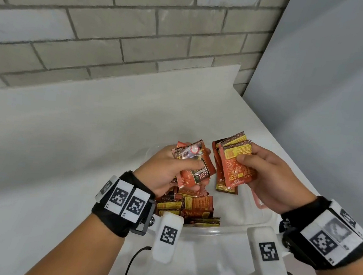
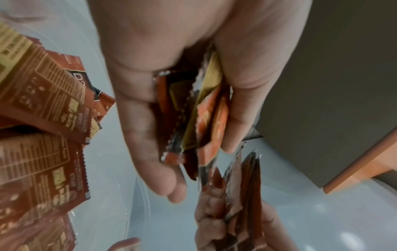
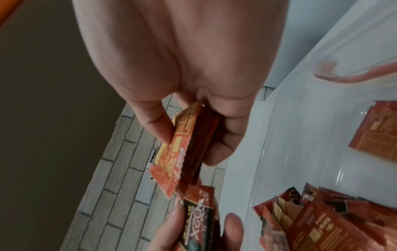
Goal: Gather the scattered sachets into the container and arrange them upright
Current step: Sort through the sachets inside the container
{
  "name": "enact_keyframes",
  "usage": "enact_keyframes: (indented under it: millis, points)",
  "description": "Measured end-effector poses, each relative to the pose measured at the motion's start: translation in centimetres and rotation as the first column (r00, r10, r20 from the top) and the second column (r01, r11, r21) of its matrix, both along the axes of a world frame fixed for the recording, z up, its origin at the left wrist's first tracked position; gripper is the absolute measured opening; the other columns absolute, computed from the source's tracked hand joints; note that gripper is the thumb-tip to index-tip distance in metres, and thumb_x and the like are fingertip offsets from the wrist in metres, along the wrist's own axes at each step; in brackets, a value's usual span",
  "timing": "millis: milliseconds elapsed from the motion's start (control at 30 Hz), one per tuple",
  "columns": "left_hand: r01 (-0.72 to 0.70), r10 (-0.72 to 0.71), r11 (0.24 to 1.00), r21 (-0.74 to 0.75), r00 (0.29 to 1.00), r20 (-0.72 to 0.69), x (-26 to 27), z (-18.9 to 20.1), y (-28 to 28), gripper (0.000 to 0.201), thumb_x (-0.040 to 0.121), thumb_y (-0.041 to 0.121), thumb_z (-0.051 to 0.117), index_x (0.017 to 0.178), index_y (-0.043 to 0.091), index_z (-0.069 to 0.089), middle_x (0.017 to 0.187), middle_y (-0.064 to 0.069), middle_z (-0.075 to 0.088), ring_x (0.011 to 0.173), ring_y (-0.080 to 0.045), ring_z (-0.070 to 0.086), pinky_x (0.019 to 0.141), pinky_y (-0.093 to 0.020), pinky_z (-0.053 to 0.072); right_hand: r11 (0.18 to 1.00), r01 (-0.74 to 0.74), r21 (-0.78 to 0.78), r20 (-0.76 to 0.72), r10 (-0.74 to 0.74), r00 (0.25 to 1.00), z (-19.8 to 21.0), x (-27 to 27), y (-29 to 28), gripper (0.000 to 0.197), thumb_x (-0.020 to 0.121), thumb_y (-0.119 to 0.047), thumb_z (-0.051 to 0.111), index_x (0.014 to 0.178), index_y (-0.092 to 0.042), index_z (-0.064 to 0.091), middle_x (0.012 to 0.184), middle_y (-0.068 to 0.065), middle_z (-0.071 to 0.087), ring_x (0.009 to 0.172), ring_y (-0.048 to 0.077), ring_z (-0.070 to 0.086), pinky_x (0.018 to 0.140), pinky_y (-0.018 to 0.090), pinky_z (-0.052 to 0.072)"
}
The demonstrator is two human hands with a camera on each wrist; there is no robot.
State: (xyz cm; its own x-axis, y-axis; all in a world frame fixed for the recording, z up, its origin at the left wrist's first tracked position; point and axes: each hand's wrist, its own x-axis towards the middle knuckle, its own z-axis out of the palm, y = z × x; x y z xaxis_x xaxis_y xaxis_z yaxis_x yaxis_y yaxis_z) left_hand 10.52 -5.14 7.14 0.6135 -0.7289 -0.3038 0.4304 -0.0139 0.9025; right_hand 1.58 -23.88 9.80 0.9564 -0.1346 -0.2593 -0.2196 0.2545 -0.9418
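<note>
You're roughly midway, I'd say: your left hand (image 1: 167, 170) pinches a messy bunch of sachets (image 1: 192, 168), your right hand (image 1: 271, 178) pinches a squared-up stack (image 1: 232, 164), both over the clear container (image 1: 255, 217) on the tabletop (image 1: 60, 145). More sachets lie flat in the container's left side (image 1: 190, 207); none stand upright yet. The top left-hand packet reads "D2X"; the rest is too blurry.

Sachets (image 1: 235, 166) red-orange, yellow panels, dark bean-print edges; one by left hand (image 1: 167, 170) has black label. Container (image 1: 256, 224) clear. Tabletop (image 1: 61, 136) white. Wall (image 1: 121, 27) grey brick.
</note>
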Motion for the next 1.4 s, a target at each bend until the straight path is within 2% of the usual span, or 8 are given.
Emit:
enact_keyframes:
  millis: [267, 467, 533, 667, 833, 967, 1100, 1400]
  points:
    - [-0.087, 0.091, 0.996, -0.037, 0.985, 0.144, -0.8, 0.0, -0.6, 0.052, 0.061, 0.005, 0.077, 0.109, -0.006, 0.061, 0.106, -0.019, 0.069, 0.097, -0.029, 0.068, 0.085, -0.039, 0.055, 0.997, -0.032, -0.069, -0.09, 0.026, 0.996, -0.5, 0.1, 1.0, 0.025, 0.092, -0.001, 0.047, 0.113, -0.008, 0.059, 0.095, 0.008, 0.071, 0.08, 0.018, 0.066, 0.066, 0.027, 0.056]
    - [-0.063, 0.063, 0.997, -0.048, 0.998, 0.003, -0.6, 0.5, -0.4, 0.019, 0.076, 0.015, 0.066, 0.093, 0.007, 0.064, 0.089, -0.01, 0.071, 0.077, -0.022, 0.07, 0.065, -0.036, 0.059, 0.998, 0.02, -0.06, -0.104, -0.026, 0.994, -0.4, 0.0, 0.8, 0.027, 0.091, -0.002, 0.052, 0.117, -0.005, 0.056, 0.095, 0.01, 0.071, 0.077, 0.018, 0.067, 0.063, 0.029, 0.059]
    - [-0.112, 0.104, 0.991, -0.066, 0.988, -0.11, -0.5, 0.6, -0.2, 0.006, 0.085, 0.002, 0.057, 0.085, 0.007, 0.06, 0.084, -0.012, 0.071, 0.073, -0.025, 0.069, 0.066, -0.043, 0.058, 0.998, 0.049, -0.043, -0.094, -0.053, 0.994, -0.4, -0.1, 0.5, 0.032, 0.087, -0.005, 0.055, 0.119, -0.005, 0.055, 0.1, 0.011, 0.071, 0.082, 0.02, 0.068, 0.071, 0.035, 0.058]
    - [-0.102, 0.098, 0.992, -0.072, 0.993, -0.065, -0.6, 0.4, -0.1, 0.023, 0.087, -0.012, 0.048, 0.085, 0.007, 0.06, 0.084, -0.009, 0.071, 0.081, -0.027, 0.068, 0.078, -0.048, 0.055, 0.997, 0.07, -0.013, -0.095, -0.071, 0.993, -0.3, -0.1, 0.4, 0.04, 0.081, -0.011, 0.059, 0.121, -0.007, 0.054, 0.105, 0.011, 0.07, 0.088, 0.021, 0.068, 0.081, 0.041, 0.056]
    - [-0.059, 0.062, 0.998, -0.031, 0.993, 0.101, -0.8, 0.3, 0.0, 0.024, 0.085, -0.01, 0.058, 0.079, 0.012, 0.067, 0.077, -0.002, 0.072, 0.074, -0.017, 0.07, 0.071, -0.035, 0.059, 0.996, 0.088, -0.026, -0.096, -0.091, 0.991, -0.4, 0.1, 0.6, 0.031, 0.091, -0.004, 0.05, 0.123, -0.006, 0.053, 0.104, 0.009, 0.07, 0.085, 0.018, 0.068, 0.078, 0.035, 0.056]
    - [-0.079, 0.08, 0.996, -0.035, 0.996, 0.035, -0.9, 0.6, -0.1, 0.021, 0.088, -0.004, 0.056, 0.078, 0.012, 0.066, 0.081, -0.006, 0.073, 0.075, -0.021, 0.07, 0.073, -0.041, 0.058, 0.996, 0.051, -0.067, -0.094, -0.057, 0.994, -0.3, 0.2, 0.9, 0.031, 0.089, -0.004, 0.053, 0.12, -0.006, 0.054, 0.103, 0.012, 0.07, 0.083, 0.02, 0.068, 0.076, 0.034, 0.057]
    - [-0.125, 0.096, 0.984, -0.127, 0.973, -0.208, -0.7, 0.7, -0.1, 0.023, 0.092, -0.005, 0.035, 0.099, 0.0, 0.057, 0.089, -0.019, 0.07, 0.08, -0.032, 0.068, 0.079, -0.045, 0.053, 0.996, 0.073, -0.053, -0.09, -0.078, 0.993, -0.5, 0.2, 0.6, 0.031, 0.09, -0.004, 0.052, 0.12, -0.006, 0.055, 0.105, 0.012, 0.07, 0.084, 0.019, 0.068, 0.075, 0.032, 0.057]
    - [-0.135, 0.133, 0.985, -0.104, 0.991, -0.032, -0.7, 0.6, -0.2, 0.022, 0.088, -0.009, 0.053, 0.094, 0.011, 0.061, 0.08, -0.002, 0.073, 0.076, -0.019, 0.071, 0.071, -0.037, 0.059, 0.978, 0.14, 0.155, -0.095, -0.126, 0.987, 0.0, 0.0, -0.3, 0.021, 0.092, -0.004, 0.045, 0.104, -0.005, 0.062, 0.086, 0.006, 0.073, 0.073, 0.014, 0.07, 0.062, 0.026, 0.058]
